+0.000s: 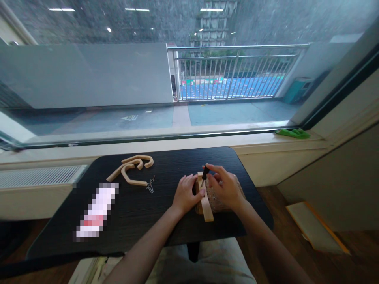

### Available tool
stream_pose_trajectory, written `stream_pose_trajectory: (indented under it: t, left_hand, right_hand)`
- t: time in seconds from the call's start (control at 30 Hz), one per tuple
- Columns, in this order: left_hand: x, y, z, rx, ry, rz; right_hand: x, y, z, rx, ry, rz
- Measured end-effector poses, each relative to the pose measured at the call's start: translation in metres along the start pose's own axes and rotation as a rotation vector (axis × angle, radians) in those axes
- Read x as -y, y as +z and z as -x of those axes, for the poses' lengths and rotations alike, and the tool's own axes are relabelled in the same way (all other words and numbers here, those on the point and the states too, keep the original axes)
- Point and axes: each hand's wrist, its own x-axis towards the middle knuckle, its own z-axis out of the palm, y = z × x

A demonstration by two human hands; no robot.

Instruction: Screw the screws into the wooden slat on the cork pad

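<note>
My right hand is closed round the black handle of a small screwdriver, held upright with its tip down at a pale wooden strip. My left hand grips the strip from the left, its thumb lying across the wood. Beneath the strip is a rough brown block, partly covered by my hands. Whether a screw sits under the screwdriver's tip is too small to tell.
Curved pale wooden hooks lie on the black table, beside several loose screws. A blurred-out flat item is at the left. Behind the table are a window ledge with a green object and a radiator.
</note>
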Motion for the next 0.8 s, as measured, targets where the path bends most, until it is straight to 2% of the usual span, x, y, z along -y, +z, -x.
stream_pose_trajectory:
  t: [0.1, 0.17, 0.27, 0.33, 0.47, 0.57, 0.7, 0.73, 0.8]
  left_hand:
    - [0.004, 0.002, 0.002, 0.001, -0.002, 0.072]
    - [0.008, 0.0, 0.003, -0.043, -0.026, 0.163]
    - [0.004, -0.018, -0.003, -0.218, -0.087, 0.305]
    - [-0.008, -0.036, -0.013, -0.303, -0.042, 0.354]
    - [-0.042, -0.067, -0.039, -0.177, 0.172, 0.31]
    - [-0.057, -0.074, -0.051, -0.094, 0.283, 0.199]
    - [-0.06, -0.072, -0.054, -0.083, 0.281, 0.116]
    - [-0.06, -0.072, -0.053, -0.078, 0.274, 0.107]
    - [-0.058, -0.072, -0.053, -0.055, 0.271, 0.09]
  right_hand:
    - [-0.002, 0.002, -0.001, -0.009, 0.013, -0.018]
    - [-0.001, 0.002, -0.001, -0.013, 0.021, -0.013]
    - [0.001, -0.001, 0.0, 0.0, 0.041, 0.01]
    - [0.002, -0.002, 0.0, 0.011, 0.063, 0.014]
    - [-0.001, 0.001, 0.0, -0.001, 0.111, -0.058]
    - [-0.005, 0.006, 0.0, 0.0, 0.127, -0.07]
    - [-0.015, 0.004, 0.012, 0.005, 0.079, -0.083]
    - [-0.02, 0.0, 0.018, -0.011, 0.06, -0.086]
    - [-0.033, -0.009, 0.033, -0.112, 0.108, -0.022]
